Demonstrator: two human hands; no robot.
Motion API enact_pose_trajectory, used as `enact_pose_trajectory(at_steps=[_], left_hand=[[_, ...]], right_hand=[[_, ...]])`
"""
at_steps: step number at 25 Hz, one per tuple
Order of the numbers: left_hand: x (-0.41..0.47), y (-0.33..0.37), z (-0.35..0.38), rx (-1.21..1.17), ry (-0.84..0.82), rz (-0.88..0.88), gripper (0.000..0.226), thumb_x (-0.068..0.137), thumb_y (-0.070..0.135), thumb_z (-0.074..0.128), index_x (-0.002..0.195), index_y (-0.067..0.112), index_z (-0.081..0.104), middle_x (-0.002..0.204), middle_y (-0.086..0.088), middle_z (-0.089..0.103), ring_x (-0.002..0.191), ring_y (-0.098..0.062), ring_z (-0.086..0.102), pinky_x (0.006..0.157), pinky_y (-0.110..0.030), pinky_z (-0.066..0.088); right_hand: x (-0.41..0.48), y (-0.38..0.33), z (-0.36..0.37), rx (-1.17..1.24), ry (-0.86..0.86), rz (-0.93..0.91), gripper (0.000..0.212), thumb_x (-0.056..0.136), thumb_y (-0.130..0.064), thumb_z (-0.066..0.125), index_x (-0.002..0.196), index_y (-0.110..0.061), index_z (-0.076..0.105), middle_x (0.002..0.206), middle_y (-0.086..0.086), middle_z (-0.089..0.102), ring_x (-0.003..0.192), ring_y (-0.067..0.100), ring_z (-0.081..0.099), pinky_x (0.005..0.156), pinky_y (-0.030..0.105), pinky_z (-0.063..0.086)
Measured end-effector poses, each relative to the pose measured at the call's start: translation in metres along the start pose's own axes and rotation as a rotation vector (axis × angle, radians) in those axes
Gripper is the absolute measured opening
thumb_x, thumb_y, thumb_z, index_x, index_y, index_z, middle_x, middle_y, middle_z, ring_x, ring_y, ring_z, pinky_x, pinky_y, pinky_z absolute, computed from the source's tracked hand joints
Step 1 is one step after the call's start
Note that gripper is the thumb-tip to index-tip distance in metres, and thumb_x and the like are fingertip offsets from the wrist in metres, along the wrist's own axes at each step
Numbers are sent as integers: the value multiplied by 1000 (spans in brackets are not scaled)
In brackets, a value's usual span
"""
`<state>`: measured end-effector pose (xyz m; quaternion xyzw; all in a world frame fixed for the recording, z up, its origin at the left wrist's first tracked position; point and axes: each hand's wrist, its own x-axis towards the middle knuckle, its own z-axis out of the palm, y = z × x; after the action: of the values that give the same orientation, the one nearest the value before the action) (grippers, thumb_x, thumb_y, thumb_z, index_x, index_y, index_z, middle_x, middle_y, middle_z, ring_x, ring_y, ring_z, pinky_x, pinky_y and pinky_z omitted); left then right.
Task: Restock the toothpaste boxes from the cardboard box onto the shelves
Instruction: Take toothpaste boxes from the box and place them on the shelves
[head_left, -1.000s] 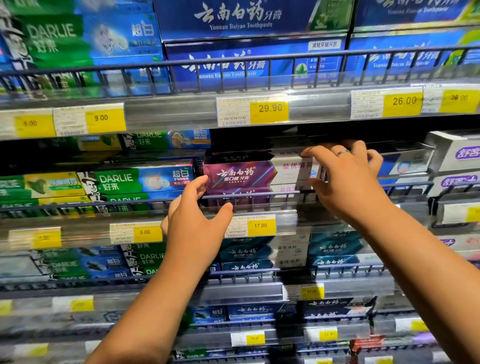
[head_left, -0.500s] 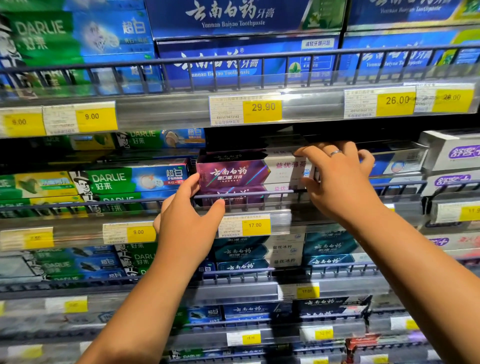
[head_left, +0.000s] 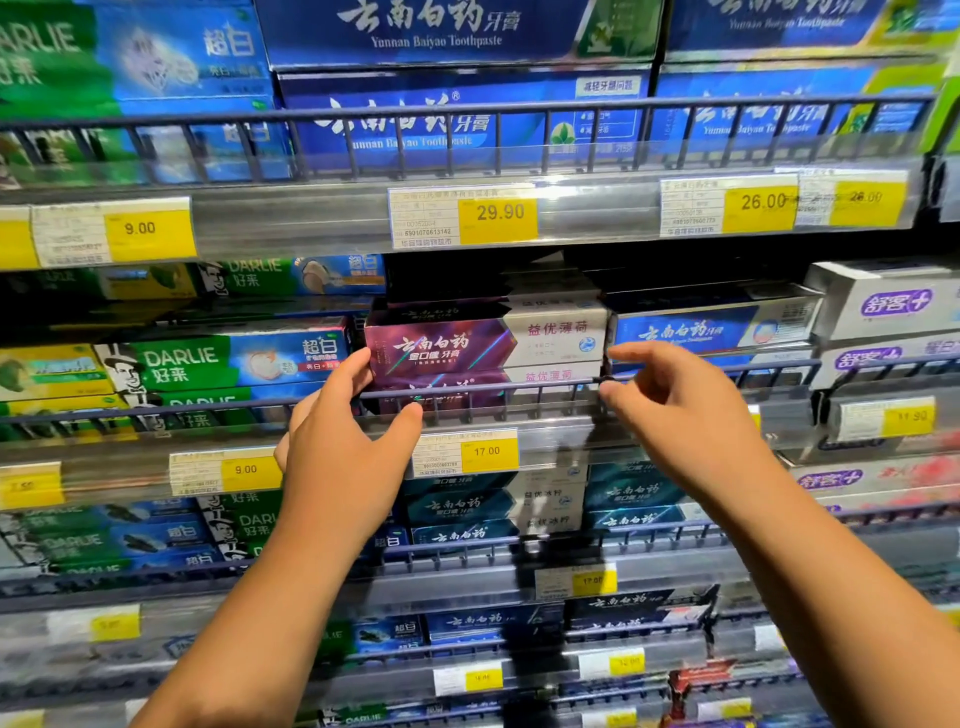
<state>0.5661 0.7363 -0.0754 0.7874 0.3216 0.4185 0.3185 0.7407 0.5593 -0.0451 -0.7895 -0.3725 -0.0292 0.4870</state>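
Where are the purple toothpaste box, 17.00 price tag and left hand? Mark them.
purple toothpaste box (head_left: 441, 345): head view, front face.
17.00 price tag (head_left: 488, 451): head view, yellow part.
left hand (head_left: 337, 452): head view, back of hand.

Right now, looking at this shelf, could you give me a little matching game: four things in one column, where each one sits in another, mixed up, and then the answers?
Things:
1. purple toothpaste box
2. green Darlie box
3. white box with purple writing
4. 29.90 price tag

Places:
A. far right, beyond the right hand
B. between the two hands
C. above the hands, on a shelf edge
D. just left of the left hand

Pairs: 1-B, 2-D, 3-A, 4-C.
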Motion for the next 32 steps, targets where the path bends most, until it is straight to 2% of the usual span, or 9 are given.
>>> enact_pose_trajectory(at_steps=[3,6,9,12,14,16,19,27,32], left_hand=[[1,-2,1,-17,10,-6,69,70,55,55,136,45,38,113,32,46,131,-9,42,110,-50,32],[2,-3,0,-27,6,-11,68,70,55,56,134,48,38,113,33,46,131,-8,42,110,-50,33],[2,-2,-1,-26,-2,-8,68,70,55,56,135,48,37,111,35,45,131,-9,42,110,-51,32],[2,0,-2,-32,-11,-12,69,70,55,55,136,47,37,114,32,46,131,-10,42,110,-51,32],[1,1,-3,-32,-12,-13,69,70,55,55,136,46,37,116,29,46,132,-10,42,110,-51,32],[0,3,-4,-23,-14,-8,69,70,54,54,137,44,37,113,32,45,131,-11,42,110,-51,32],[-1,6,-6,-30,-28,-19,69,71,53,54,137,43,38,105,42,39,131,-11,41,110,-51,31],[-2,6,-9,-67,-24,-52,65,71,55,54,133,50,36,115,30,47,130,-9,43,109,-52,33],[-4,9,-10,-27,-24,-42,68,71,54,54,137,43,39,118,27,47,131,-11,43,110,-51,31]], right_hand=[[-5,0,5,-32,-107,90,43,90,-27,59,132,-25,51,76,3,62,64,13,58,63,27,47],[-9,-6,9,138,-160,169,49,90,-21,59,138,-24,46,81,12,64,55,14,57,49,24,44],[-15,-12,11,283,-177,269,53,92,-19,58,140,-29,38,82,5,66,51,12,55,45,23,40],[-16,-24,11,409,-188,314,16,93,-16,55,94,-31,56,80,8,64,51,19,52,45,28,36],[-15,-27,12,468,-186,344,20,92,-14,55,79,-29,53,81,11,62,53,22,51,47,27,35],[-13,-26,15,517,-172,370,19,92,-15,56,94,-34,55,81,11,62,54,22,50,47,28,34],[-11,-20,17,561,-150,422,43,90,-16,58,127,-30,43,75,8,63,52,20,51,44,26,36],[-8,-15,20,593,-132,425,43,89,-15,59,128,-25,44,70,6,63,52,21,52,46,27,36],[-9,-12,20,548,-137,388,42,90,-15,59,128,-25,44,74,8,64,52,21,54,45,27,39]])
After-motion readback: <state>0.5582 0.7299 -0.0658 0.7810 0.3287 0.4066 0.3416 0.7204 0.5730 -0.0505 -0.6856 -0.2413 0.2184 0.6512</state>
